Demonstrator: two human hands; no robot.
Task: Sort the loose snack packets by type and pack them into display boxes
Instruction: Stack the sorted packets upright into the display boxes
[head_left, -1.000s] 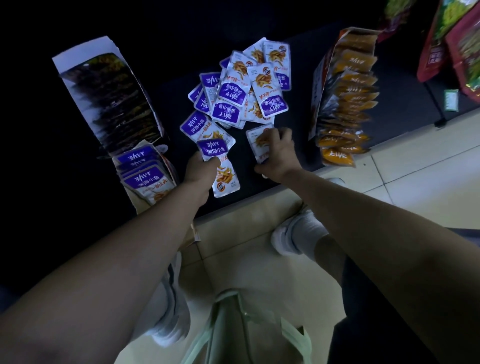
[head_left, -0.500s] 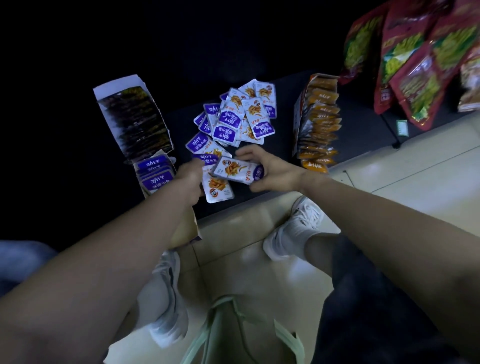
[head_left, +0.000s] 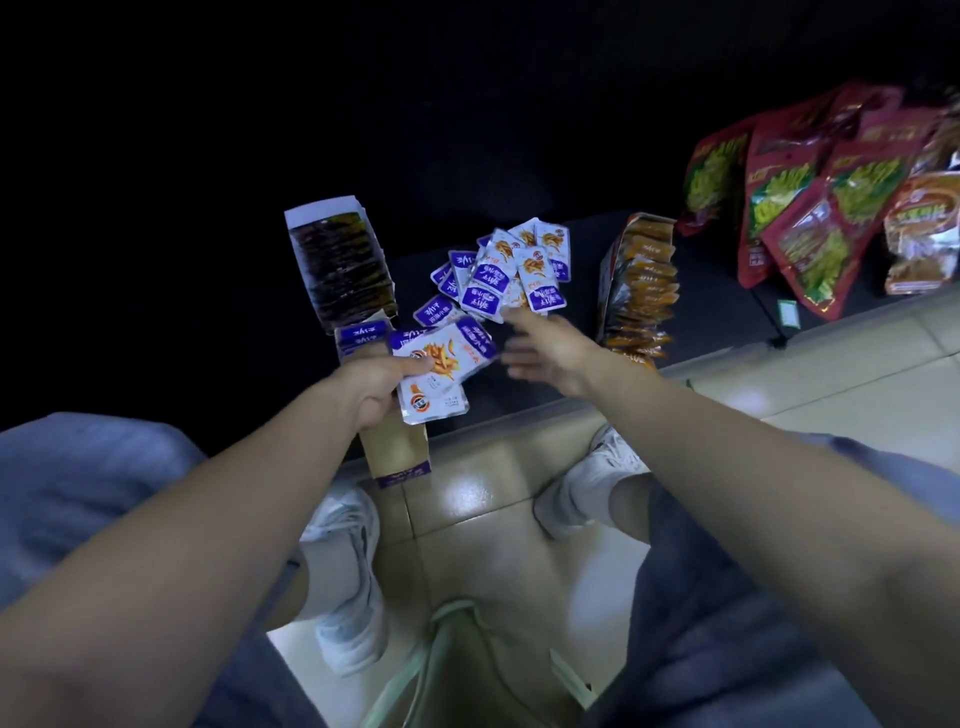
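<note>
My left hand (head_left: 376, 382) grips a small stack of purple-and-white snack packets (head_left: 444, 361), held above a purple display box (head_left: 363, 335) that has packets of the same kind standing in it. My right hand (head_left: 550, 348) is blurred, fingers spread, holding nothing, and reaches toward the loose pile of purple packets (head_left: 511, 275) on the dark surface. A box of dark packets (head_left: 340, 265) lies to the left of the pile. A box of orange packets (head_left: 641, 288) stands to its right.
Large red-and-green snack bags (head_left: 810, 208) lie at the far right on the dark surface. Below its edge is a tiled floor (head_left: 498, 478) with my white shoes (head_left: 348, 561). A pale green bag (head_left: 467, 670) sits between my legs.
My right hand passed a purple packet onto the stack in my left hand, let go, and moved back toward the loose pile. The camera tilted up, bringing the red bags into view.
</note>
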